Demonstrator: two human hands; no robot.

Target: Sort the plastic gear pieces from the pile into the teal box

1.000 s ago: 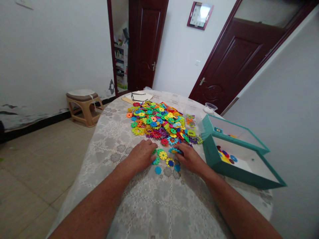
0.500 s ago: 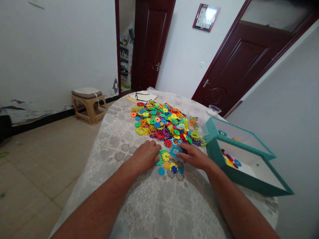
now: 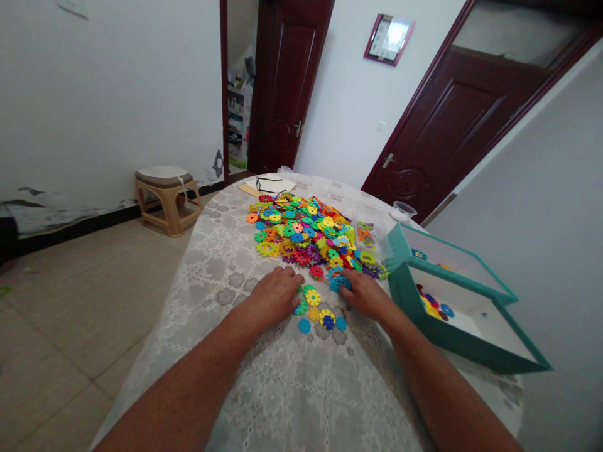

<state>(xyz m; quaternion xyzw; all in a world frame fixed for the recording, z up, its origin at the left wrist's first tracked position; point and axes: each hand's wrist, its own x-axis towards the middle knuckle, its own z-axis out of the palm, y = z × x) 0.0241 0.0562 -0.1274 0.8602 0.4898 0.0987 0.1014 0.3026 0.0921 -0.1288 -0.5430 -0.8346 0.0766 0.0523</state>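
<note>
A heap of bright plastic snowflake discs (image 3: 308,235) covers the far half of a table under a lace cloth (image 3: 301,376). My left hand (image 3: 276,294) lies palm down on the cloth, fingers curled at the edge of a small cluster of discs (image 3: 316,307). My right hand (image 3: 362,294) rests just right of that cluster, its fingers closed on a blue disc (image 3: 339,282) at the near edge of the heap.
A teal box (image 3: 464,342) with a few discs inside stands at the right, its lid (image 3: 447,257) leaning behind it. A small clear cup (image 3: 404,210) and glasses on paper (image 3: 273,184) sit at the far end. A stool (image 3: 164,194) stands by the left wall.
My right hand has shifted a little toward the heap and closed on the blue disc. The left hand has stayed in place. The view has drifted slightly.
</note>
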